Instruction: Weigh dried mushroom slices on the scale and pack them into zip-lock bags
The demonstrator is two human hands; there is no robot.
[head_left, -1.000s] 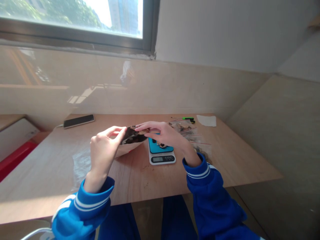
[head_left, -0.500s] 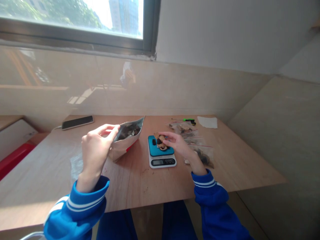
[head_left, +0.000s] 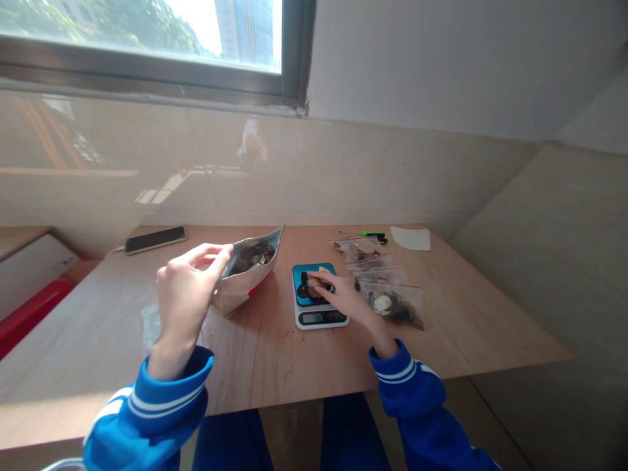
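Note:
My left hand (head_left: 184, 301) pinches the near left rim of a standing paper-and-foil bag (head_left: 245, 282). The bag's mouth gapes, showing dark, shiny contents inside. To its right sits a kitchen scale (head_left: 321, 319) with a blue top and a white body. Brown, pale and dark dried slices (head_left: 314, 288) lie on the blue top. Over them reaches my right hand (head_left: 346, 297), fingers stretched and apart, fingertips at the slices. It partly hides the pile. Small digits on the scale's display are too blurred to read.
Several zip bags of dried pieces (head_left: 395, 306) lie right of the scale. Behind them are a green-handled screwdriver (head_left: 373, 233) and a white paper (head_left: 411, 239). A phone (head_left: 156, 240) rests at the back left. Clear plastic (head_left: 150, 325) lies beside my left wrist.
My right hand has lowered onto the scale and let go of the dried slices, which now lie spread on its top. My left hand stays on the bag's rim.

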